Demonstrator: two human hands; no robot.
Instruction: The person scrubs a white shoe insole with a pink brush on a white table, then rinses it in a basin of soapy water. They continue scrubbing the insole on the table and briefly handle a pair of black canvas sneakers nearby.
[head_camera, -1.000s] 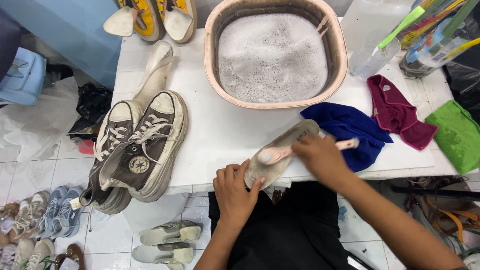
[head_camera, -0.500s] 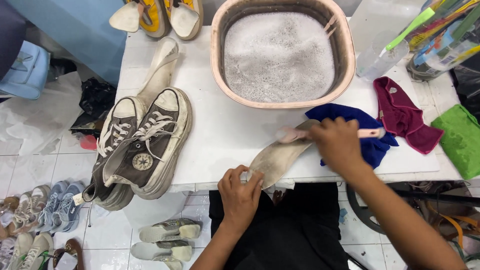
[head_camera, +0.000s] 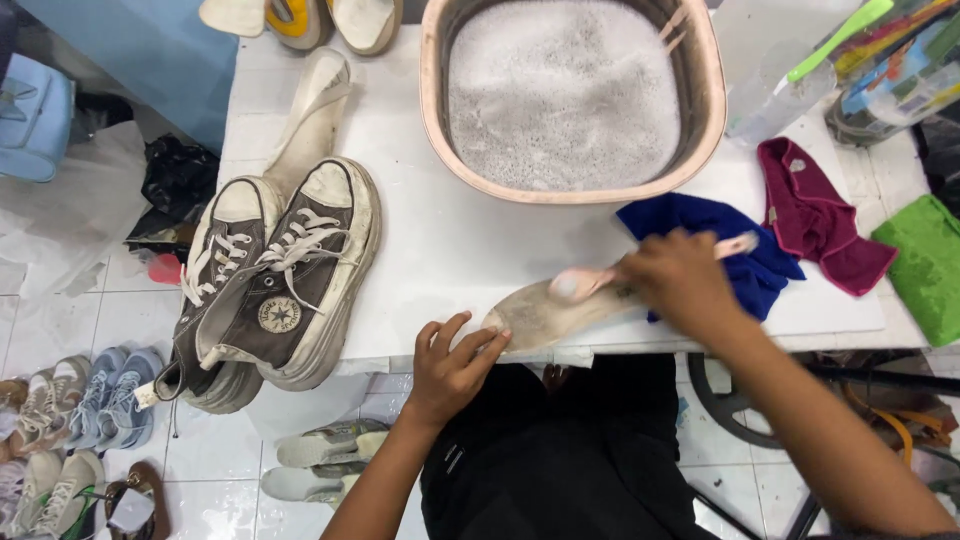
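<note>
A dirty beige insole (head_camera: 545, 318) lies at the front edge of the white table (head_camera: 450, 250). My left hand (head_camera: 450, 368) pins its near end down with spread fingers. My right hand (head_camera: 682, 282) grips a pink brush (head_camera: 578, 285) by the handle, with the brush head resting on the middle of the insole. A pink basin (head_camera: 440, 120) full of soapy foam stands just behind. A pair of grey high-top sneakers (head_camera: 275, 280) lies on the table's left side, toes pointing away from me.
A blue cloth (head_camera: 700, 225), a maroon cloth (head_camera: 815, 215) and a green cloth (head_camera: 925, 265) lie to the right. Another insole (head_camera: 315, 115) lies behind the sneakers. Yellow shoes (head_camera: 300, 15) sit at the far left corner. Bottles and brushes (head_camera: 850, 60) stand far right. Several shoes (head_camera: 80, 420) cover the floor at left.
My right hand has swept the brush along the insole, out toward the far end and back to the middle. My left hand shifted slightly left, its fingers now flatter on the insole.
</note>
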